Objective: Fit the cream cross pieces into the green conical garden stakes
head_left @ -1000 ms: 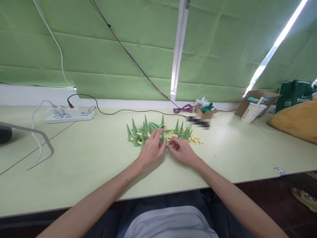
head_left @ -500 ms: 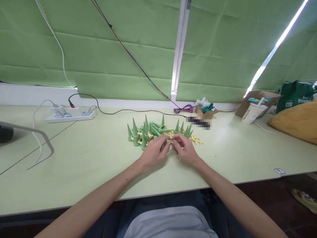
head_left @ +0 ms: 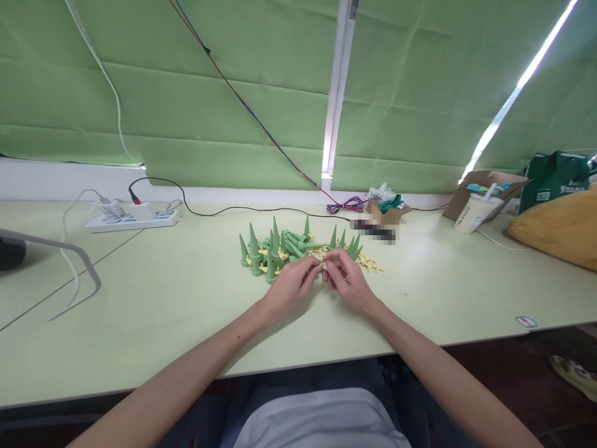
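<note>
right hand [head_left: 346,277] pinches tiny knobbly yellow plastic-looking bit [head_left: 325,266] | left hand [head_left: 293,278] grip: can't tell | prob light, stiff, grab mid-body imo

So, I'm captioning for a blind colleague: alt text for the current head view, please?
A left hand and right hand meet over a pale table, a small yellow piece at their fingertips. Beyond them are green cones and more yellow pieces, with a power strip at left and a cup at right.
</note>
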Available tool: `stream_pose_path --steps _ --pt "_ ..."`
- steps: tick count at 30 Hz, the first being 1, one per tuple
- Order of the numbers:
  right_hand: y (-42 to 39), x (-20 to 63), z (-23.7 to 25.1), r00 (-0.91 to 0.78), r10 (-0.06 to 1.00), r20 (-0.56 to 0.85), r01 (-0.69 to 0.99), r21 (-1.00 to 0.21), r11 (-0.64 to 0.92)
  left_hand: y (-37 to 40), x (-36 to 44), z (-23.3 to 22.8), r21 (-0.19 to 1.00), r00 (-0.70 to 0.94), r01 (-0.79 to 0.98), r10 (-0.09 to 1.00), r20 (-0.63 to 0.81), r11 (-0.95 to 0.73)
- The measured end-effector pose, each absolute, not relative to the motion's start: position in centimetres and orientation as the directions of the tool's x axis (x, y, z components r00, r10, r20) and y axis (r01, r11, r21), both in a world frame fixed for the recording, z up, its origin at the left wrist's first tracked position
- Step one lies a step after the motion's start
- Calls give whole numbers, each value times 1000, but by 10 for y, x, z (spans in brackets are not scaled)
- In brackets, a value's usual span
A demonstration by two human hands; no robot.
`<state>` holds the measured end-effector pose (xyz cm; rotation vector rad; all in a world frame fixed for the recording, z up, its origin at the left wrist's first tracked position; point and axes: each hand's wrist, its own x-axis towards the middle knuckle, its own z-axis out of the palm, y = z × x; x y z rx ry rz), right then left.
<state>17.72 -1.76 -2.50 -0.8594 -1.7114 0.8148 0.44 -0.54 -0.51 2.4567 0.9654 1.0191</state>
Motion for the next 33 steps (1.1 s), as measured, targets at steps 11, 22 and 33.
stream_pose_path --steps 11,22,33 --pt "-18 178 -22 -220 828 516 319 -764 561 -3 3 -7 500 453 523 722 523 -691" --pt "-17 177 -22 -146 801 580 341 -731 591 -3 2 -7 442 365 555 684 632 -704" --pt "-16 175 -22 -32 768 639 480 -664 573 -3 2 -4 531 298 540 738 605 -653"
